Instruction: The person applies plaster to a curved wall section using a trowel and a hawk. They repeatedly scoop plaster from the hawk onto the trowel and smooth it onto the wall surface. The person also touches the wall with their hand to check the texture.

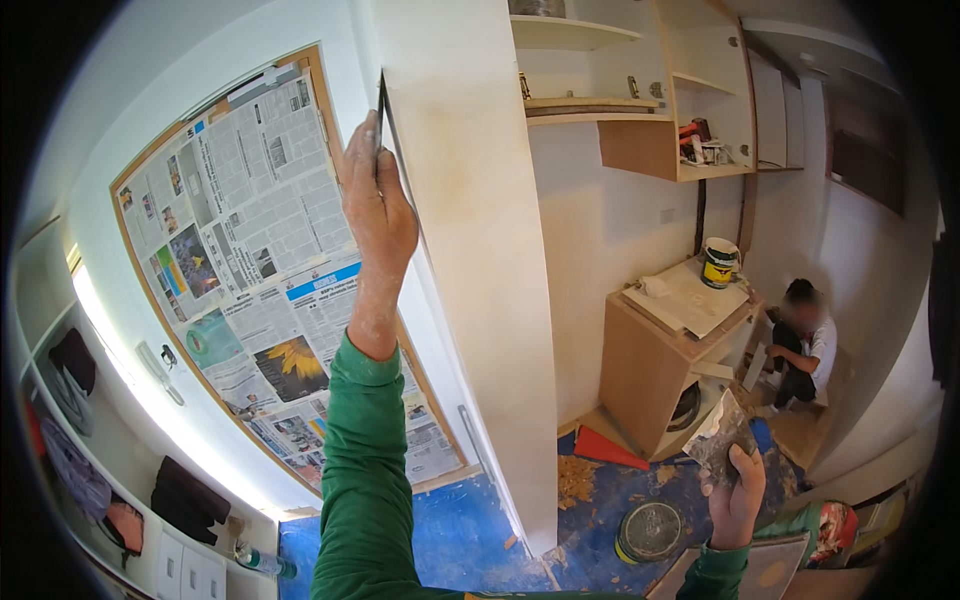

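My left hand (380, 195) is raised at the corner of a pale wall (455, 150), closed around a thin putty knife (381, 100). The knife is seen edge-on, its dark narrow blade lying along the wall's corner. Low on the right, my right hand (737, 485) grips a flat metal plate (715, 430) smeared with grey-white putty. Its thumb lies over the plate's face, and the other fingers are partly hidden behind. Green sleeves cover both my arms.
A newspaper-covered door (250, 210) stands left of the wall. Blue sheeting (435, 530) covers the floor, with an open bucket (650, 530) on it. Another tub (719, 262) stands on a wooden cabinet (640, 360). Open cupboards (640, 150) hang above. A person (805, 345) crouches at right.
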`<state>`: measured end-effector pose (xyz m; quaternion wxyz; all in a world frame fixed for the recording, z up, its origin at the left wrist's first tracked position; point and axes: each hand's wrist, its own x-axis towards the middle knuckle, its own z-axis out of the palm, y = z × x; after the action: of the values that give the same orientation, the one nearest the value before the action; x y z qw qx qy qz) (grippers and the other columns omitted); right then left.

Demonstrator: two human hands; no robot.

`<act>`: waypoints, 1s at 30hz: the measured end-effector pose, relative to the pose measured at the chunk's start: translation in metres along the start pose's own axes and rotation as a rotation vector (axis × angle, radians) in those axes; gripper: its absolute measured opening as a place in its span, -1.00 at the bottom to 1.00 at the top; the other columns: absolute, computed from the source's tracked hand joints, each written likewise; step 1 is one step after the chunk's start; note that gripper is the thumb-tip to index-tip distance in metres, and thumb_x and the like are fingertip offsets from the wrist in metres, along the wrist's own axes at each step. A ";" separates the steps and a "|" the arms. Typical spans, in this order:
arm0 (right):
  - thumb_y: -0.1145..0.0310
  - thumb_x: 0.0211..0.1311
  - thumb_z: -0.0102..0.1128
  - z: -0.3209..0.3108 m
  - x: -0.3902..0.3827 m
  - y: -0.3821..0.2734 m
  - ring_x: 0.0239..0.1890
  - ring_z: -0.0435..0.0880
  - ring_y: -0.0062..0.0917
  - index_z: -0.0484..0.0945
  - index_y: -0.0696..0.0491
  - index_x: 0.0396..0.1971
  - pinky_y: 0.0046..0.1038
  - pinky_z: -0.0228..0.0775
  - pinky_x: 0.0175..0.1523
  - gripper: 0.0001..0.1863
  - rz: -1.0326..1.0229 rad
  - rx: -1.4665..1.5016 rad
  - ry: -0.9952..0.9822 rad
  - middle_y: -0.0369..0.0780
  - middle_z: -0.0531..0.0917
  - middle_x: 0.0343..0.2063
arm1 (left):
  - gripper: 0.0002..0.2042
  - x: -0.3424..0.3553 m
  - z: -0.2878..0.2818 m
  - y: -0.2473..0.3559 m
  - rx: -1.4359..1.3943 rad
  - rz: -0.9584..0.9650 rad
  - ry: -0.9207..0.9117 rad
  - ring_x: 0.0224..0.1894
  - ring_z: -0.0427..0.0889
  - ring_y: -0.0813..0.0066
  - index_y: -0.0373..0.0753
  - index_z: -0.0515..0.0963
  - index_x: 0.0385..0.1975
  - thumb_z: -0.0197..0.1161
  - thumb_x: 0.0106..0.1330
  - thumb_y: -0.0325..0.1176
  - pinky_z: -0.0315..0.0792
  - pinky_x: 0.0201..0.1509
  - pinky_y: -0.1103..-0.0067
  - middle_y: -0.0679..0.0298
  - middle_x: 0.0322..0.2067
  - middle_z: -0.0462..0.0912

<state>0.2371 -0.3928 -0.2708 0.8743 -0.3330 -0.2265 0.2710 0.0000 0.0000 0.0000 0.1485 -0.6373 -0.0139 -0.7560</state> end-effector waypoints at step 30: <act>0.33 0.40 0.17 0.214 -0.107 0.178 -0.60 0.64 -0.53 0.44 0.21 0.12 -0.54 0.41 -0.63 -0.61 0.705 -0.004 -0.397 -0.15 0.71 -0.29 | -0.59 -0.248 -0.310 0.114 -1.308 -2.159 -0.235 -0.62 0.69 0.22 -0.44 0.41 0.12 -0.02 0.54 -0.18 0.55 -0.73 0.48 0.01 -0.30 0.71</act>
<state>-0.0241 -0.2492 -0.2750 0.6664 -0.3333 -0.2634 0.6127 -0.2343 -0.1226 -0.3168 -0.8853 -0.3187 -0.1631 -0.2969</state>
